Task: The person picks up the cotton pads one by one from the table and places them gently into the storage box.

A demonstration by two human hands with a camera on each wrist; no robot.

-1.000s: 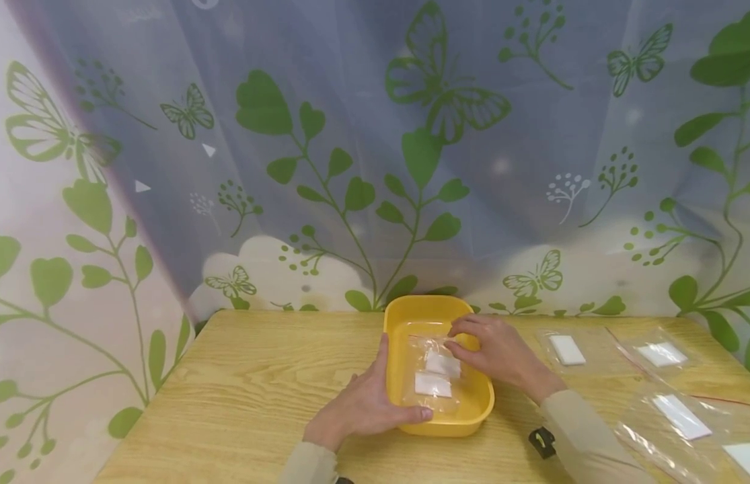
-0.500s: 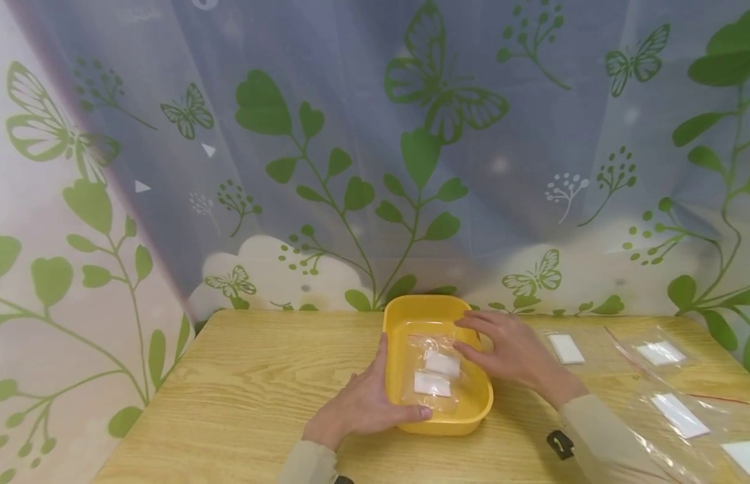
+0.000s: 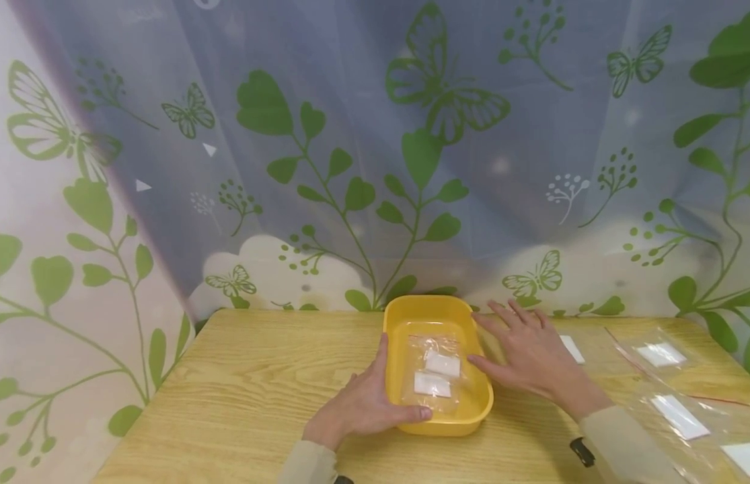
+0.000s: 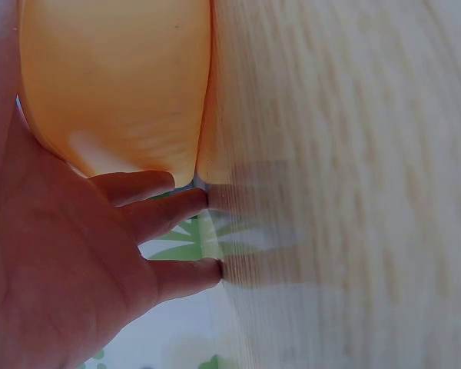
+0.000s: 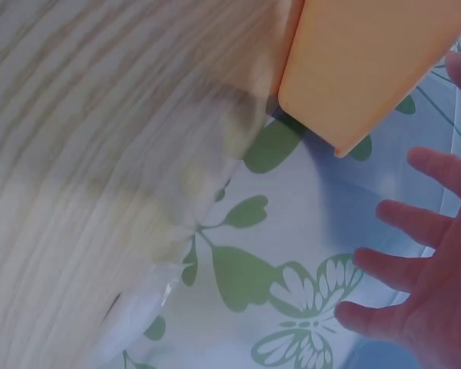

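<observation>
Yellow tray (image 3: 429, 309) stood level on the wooden table (image 3: 247, 376), its far end close to the table's back edge. Nearest, a beige sleeve (image 3: 308, 464) came in at the left and another, the right sleeve (image 3: 631, 447), opposite, with a dark strap (image 3: 582, 452) beside it. At the right edge lay a partly cropped white slab (image 3: 744, 459), and just beyond it a bagged white strip (image 3: 680, 417). The left hand (image 3: 365, 403) gripped the tray's near left corner, thumb over the rim, fingers along the outer wall. Inside the tray lay clear bags (image 3: 434, 374) with two white pieces (image 3: 443, 364), one just beyond the other. Beside the tray's right wall, the right hand (image 3: 526, 353) held nothing, its fingers spread; whether its thumb tip touched the rim was hard to tell. Farther back lay two more bagged white pieces (image 3: 662, 354), one partly behind that hand. Behind everything hung a blue-and-white curtain (image 3: 350, 101) with green leaves and butterflies
</observation>
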